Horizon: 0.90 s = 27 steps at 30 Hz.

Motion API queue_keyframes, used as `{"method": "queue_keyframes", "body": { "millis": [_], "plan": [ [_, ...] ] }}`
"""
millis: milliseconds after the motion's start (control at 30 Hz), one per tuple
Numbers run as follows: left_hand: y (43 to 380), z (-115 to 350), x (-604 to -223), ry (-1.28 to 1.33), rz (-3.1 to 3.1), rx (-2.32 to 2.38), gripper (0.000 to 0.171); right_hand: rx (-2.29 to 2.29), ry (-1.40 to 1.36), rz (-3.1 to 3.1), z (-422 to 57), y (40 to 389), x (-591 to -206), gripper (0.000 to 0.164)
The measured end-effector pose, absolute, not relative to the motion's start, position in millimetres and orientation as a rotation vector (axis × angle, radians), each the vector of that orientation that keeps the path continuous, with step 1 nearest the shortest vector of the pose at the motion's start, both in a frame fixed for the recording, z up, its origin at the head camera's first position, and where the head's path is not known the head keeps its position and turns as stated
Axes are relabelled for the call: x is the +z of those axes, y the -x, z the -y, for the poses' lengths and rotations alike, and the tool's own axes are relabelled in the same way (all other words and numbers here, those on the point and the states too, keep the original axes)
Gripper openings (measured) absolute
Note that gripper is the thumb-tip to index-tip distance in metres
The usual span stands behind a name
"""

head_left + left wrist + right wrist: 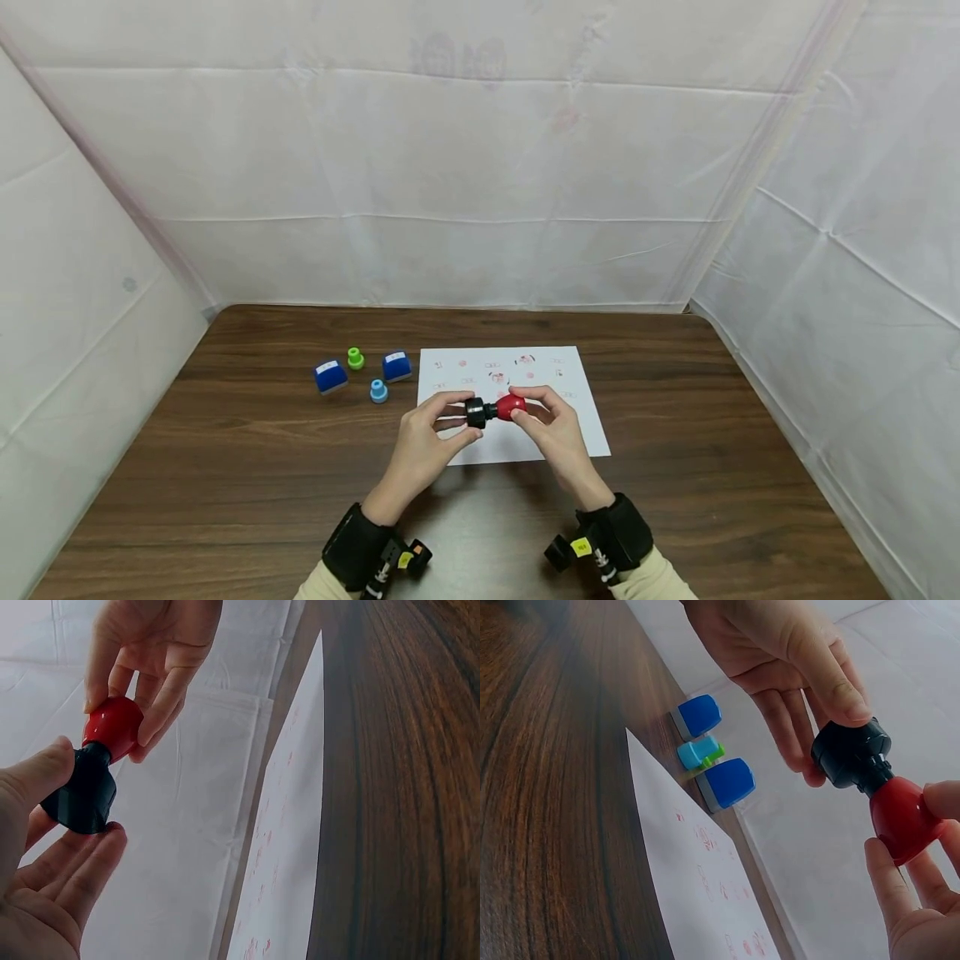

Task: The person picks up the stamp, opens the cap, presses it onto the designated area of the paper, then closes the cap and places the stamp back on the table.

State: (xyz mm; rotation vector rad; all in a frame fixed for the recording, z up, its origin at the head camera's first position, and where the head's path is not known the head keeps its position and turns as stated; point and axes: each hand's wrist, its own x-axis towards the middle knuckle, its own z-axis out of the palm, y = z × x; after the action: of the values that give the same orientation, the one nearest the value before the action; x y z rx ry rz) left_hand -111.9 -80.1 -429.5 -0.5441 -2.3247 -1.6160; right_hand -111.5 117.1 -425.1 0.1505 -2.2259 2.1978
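Note:
Both hands hold one stamp, raised above the paper and lying sideways in the head view. My left hand (423, 446) grips its black end (79, 791) between thumb and fingers. The right hand (555, 429) pinches the glossy red handle (904, 817) at the other end. A narrow black neck (874, 775) shows between the two parts. Below lies a white sheet of paper (517, 446) with small red printed marks scattered over it, partly hidden by the hands in the head view.
Left of the paper stand two blue stamps (330, 377) with white bands, a small green stamp (356, 359) and a light blue stamp (378, 392). The brown wooden table (247, 467) is bordered by white sheeting (450, 167) at the back and both sides.

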Motion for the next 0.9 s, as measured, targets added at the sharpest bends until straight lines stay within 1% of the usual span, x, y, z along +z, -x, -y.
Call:
{"method": "queue_keyframes", "body": {
  "millis": [200,333,600,800,900],
  "plan": [
    [111.6,83.3,-427.8,0.534,2.457,-1.417,0.044,2.126,-0.176,2.284,-117.1,112.3,-423.2,0.031],
    [111.6,82.6,-425.3,0.57,2.515,-1.273,0.046,2.02,-0.186,2.34,-116.3,112.6,-419.6,0.029],
    [111.9,73.2,-420.8,0.618,2.52,-1.09,0.047,1.664,-0.487,2.391,-103.4,101.0,-390.7,0.025],
    [113.3,66.7,-421.1,0.634,2.474,-1.019,0.046,1.616,-0.552,2.381,-96.4,102.0,-394.0,0.024],
    [114.0,65.0,-421.7,0.641,2.435,-1.024,0.047,1.583,-0.556,2.373,-93.8,105.0,-400.9,0.032]
  ]
}}
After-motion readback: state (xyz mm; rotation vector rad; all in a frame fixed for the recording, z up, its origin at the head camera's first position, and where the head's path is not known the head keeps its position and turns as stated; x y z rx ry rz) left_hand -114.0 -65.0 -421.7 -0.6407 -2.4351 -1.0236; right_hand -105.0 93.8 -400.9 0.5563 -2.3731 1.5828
